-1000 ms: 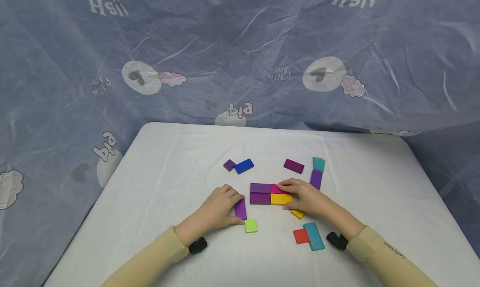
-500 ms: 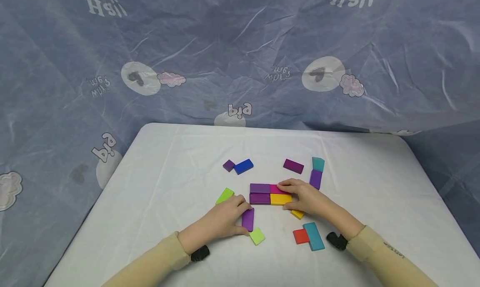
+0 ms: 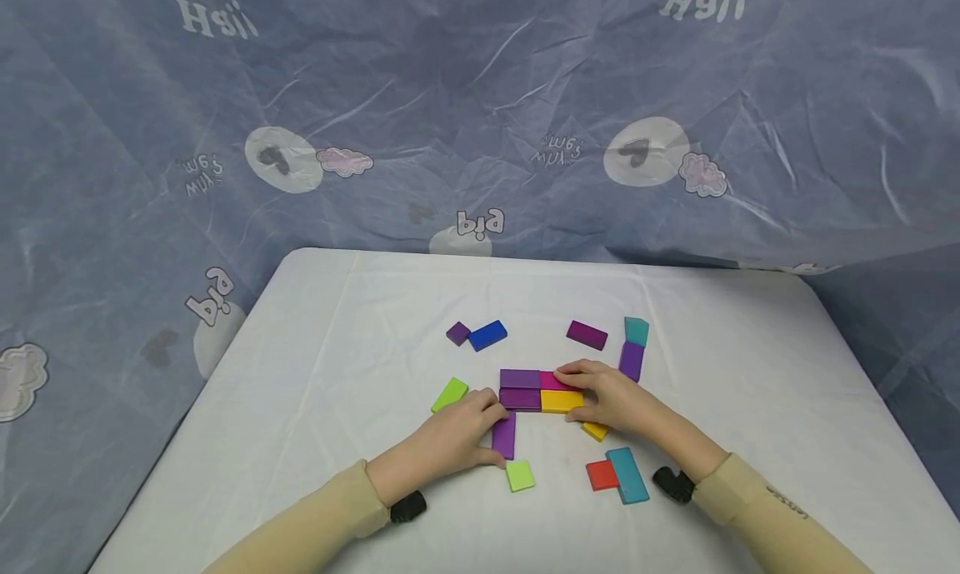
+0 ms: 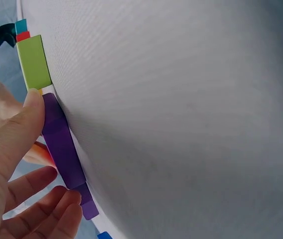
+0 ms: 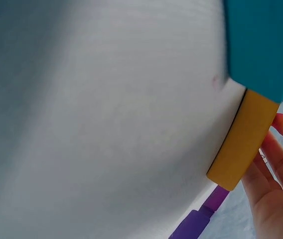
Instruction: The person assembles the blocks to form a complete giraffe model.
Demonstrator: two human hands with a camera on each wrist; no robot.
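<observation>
My left hand (image 3: 453, 434) pinches a purple block (image 3: 504, 437) between thumb and fingers, close to the near left of a flat cluster of blocks. In the left wrist view, the thumb lies at one end of this purple block (image 4: 64, 144) and fingertips lie near the other. The cluster joins a violet block (image 3: 520, 380), a dark purple block (image 3: 520, 400), a pink block (image 3: 553, 381) and a yellow block (image 3: 562, 401). My right hand (image 3: 621, 399) holds the cluster's right end, index finger on the pink block and thumb at the yellow one's near corner.
A square lime block (image 3: 521, 476) and a longer lime block (image 3: 450, 394) flank my left hand. Red (image 3: 602, 475) and teal (image 3: 627, 476) blocks lie nearer me. Behind are a blue block (image 3: 488, 335), a magenta block (image 3: 587, 335) and another teal block (image 3: 636, 331).
My left hand has moved right and nearer me with the purple block, bringing it close to the cluster. The square lime block has shifted the same way. My right hand stays in place.
</observation>
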